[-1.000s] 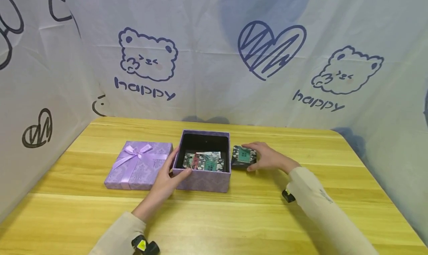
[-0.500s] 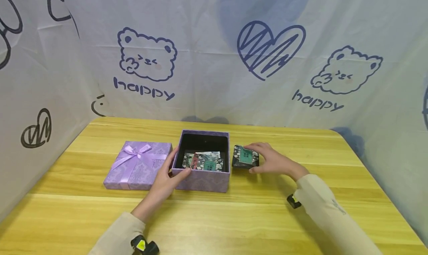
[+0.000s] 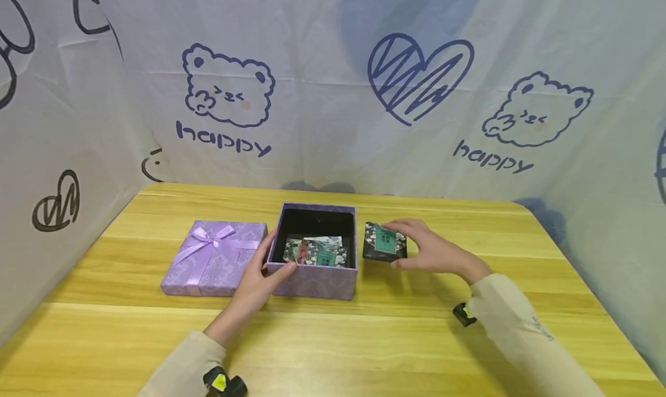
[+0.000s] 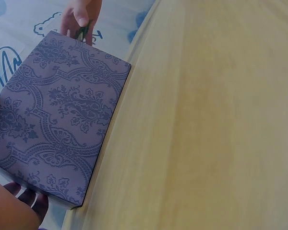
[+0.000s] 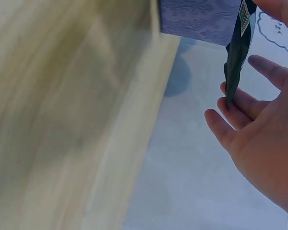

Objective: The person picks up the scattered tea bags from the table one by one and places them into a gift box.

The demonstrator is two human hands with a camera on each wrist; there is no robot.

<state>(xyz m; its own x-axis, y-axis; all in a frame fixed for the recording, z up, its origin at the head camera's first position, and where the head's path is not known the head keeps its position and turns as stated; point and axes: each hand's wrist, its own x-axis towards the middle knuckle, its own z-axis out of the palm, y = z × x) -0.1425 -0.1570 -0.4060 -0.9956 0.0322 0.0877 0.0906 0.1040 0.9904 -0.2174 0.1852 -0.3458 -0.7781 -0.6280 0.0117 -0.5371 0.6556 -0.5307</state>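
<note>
Two hands work at an open purple gift box [image 3: 317, 281] that stands near the middle of the wooden tabletop [image 3: 364, 339]. The left hand [image 3: 260, 278] grips the box at its near left corner, thumb curled over the rim and fingers against the left wall; in the left wrist view the patterned wall of the box [image 4: 57, 115] fills the left part of the frame, with fingertips showing at its lower corner. Inside the box lies a dark packet with a floral print and a green label [image 3: 317, 252], flat on the bottom toward the near wall. The right hand [image 3: 434, 249] holds a second small dark packet [image 3: 385, 242] of the same print just to the right of the box, raised a little off the tabletop and tilted, the thumb below its near edge and the fingers over its far edge. The right wrist view shows this packet [image 5: 236, 57] edge-on between the fingertips [image 5: 240, 103], close to the box wall [image 5: 199, 19]. To the left of the box, lying flat just beside it, is the purple lid [image 3: 213, 258] with a satin bow [image 3: 210, 235]. A white cloth printed with bears, hearts and the word happy [image 3: 333, 85] hangs behind the tabletop.
</note>
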